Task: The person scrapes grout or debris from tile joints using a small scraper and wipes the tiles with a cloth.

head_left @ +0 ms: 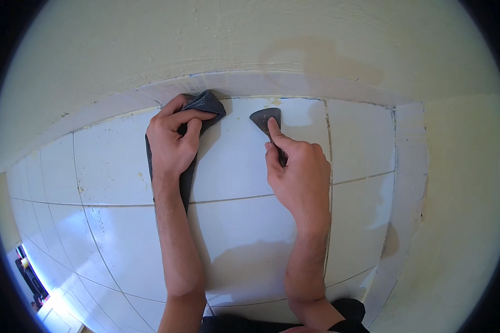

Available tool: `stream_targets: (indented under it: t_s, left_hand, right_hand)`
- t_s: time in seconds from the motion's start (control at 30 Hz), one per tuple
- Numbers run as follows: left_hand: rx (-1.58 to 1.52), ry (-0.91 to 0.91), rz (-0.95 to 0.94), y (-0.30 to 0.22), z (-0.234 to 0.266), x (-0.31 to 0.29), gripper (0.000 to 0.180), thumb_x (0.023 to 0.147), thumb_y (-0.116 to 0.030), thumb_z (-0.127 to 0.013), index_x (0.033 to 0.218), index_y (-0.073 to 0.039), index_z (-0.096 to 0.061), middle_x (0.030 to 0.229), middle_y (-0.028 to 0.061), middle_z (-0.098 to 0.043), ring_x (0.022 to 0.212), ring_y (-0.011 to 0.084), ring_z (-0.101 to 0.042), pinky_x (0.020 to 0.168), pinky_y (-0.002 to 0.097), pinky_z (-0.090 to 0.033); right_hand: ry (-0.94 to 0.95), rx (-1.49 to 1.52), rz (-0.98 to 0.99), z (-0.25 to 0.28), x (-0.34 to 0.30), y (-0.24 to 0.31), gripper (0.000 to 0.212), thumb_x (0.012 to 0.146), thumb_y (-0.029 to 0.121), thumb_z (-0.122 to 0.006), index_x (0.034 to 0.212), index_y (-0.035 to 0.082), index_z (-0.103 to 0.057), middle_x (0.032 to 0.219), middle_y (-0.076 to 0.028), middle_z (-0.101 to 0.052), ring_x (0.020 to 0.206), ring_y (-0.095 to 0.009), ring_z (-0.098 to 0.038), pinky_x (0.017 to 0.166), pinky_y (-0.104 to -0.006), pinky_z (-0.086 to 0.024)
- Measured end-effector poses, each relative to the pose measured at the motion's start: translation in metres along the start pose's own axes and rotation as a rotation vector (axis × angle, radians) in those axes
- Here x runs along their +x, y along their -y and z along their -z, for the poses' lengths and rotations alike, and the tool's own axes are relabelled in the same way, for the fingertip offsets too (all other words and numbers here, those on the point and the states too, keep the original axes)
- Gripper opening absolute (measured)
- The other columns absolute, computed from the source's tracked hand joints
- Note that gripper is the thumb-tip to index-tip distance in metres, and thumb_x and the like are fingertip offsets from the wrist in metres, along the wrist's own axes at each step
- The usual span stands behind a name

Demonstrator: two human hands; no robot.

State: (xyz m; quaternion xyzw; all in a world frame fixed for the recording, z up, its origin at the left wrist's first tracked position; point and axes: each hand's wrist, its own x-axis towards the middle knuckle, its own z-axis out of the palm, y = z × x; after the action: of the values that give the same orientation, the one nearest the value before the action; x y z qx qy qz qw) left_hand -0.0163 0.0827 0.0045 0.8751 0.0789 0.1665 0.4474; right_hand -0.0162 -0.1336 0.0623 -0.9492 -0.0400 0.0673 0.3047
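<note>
My left hand (173, 136) is closed on a dark grey cloth (208, 105), pressing it near the top edge of the white tiles. Part of the cloth hangs down behind my left wrist. To its right, my right hand (300, 172) grips a scraper (266, 117) with a dark, flared blade. The index finger lies along the blade, which rests against or just over a tile (233, 161); I cannot tell whether it touches. Most of the scraper's handle is hidden in my fist. Yellowish residue (273, 102) marks the tile's upper edge just above the blade.
A pale border strip (250, 83) runs along the tiles' top, and another strip (411, 161) goes down the right side. Beyond them is a cream painted wall (222, 39). Brown specks dot the left tiles (116, 150). Dark objects (30, 277) stand in brightness at lower left.
</note>
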Motion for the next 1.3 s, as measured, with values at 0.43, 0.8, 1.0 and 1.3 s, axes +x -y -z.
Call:
stream_targets:
  t_s: [0.43,0.8,1.0,1.3]
  left_hand:
    - [0.003,0.012,-0.024,-0.001,0.001,0.0,0.027,0.08,-0.001,-0.061,0.094,-0.006,-0.084,0.086,0.0091,-0.066,0.07,0.0215,-0.064,0.067,0.0302,-0.051]
    - [0.022,0.012,0.001,-0.001,-0.001,0.0,0.027,0.081,-0.002,-0.061,0.095,-0.007,-0.084,0.087,0.0093,-0.067,0.073,0.0232,-0.067,0.071,0.0314,-0.053]
    - [0.013,0.006,-0.015,-0.003,-0.002,0.001,0.028,0.081,-0.002,-0.06,0.095,-0.007,-0.084,0.087,0.0097,-0.067,0.073,0.0234,-0.067,0.072,0.0314,-0.053]
    - [0.024,0.006,0.003,-0.004,-0.002,0.001,0.028,0.08,-0.003,-0.061,0.093,-0.008,-0.084,0.082,0.0081,-0.064,0.069,0.0224,-0.064,0.068,0.0314,-0.051]
  right_hand:
    - [0.083,-0.001,-0.045,0.004,-0.001,0.01,0.038,0.094,0.012,-0.066,0.131,0.005,-0.074,0.069,-0.017,-0.07,0.063,-0.036,-0.069,0.059,-0.047,-0.055]
    - [0.068,0.046,-0.07,0.0,0.002,0.01,0.037,0.095,0.013,-0.065,0.13,0.006,-0.074,0.069,-0.018,-0.069,0.062,-0.037,-0.069,0.06,-0.0469,-0.055]
    - [0.022,0.091,-0.063,-0.003,0.002,0.007,0.035,0.095,0.013,-0.065,0.129,0.006,-0.075,0.07,-0.019,-0.07,0.063,-0.039,-0.069,0.061,-0.0476,-0.055]
    - [0.044,0.042,-0.069,0.0,0.002,0.009,0.036,0.095,0.013,-0.065,0.129,0.008,-0.076,0.074,-0.02,-0.071,0.067,-0.039,-0.07,0.063,-0.0487,-0.055]
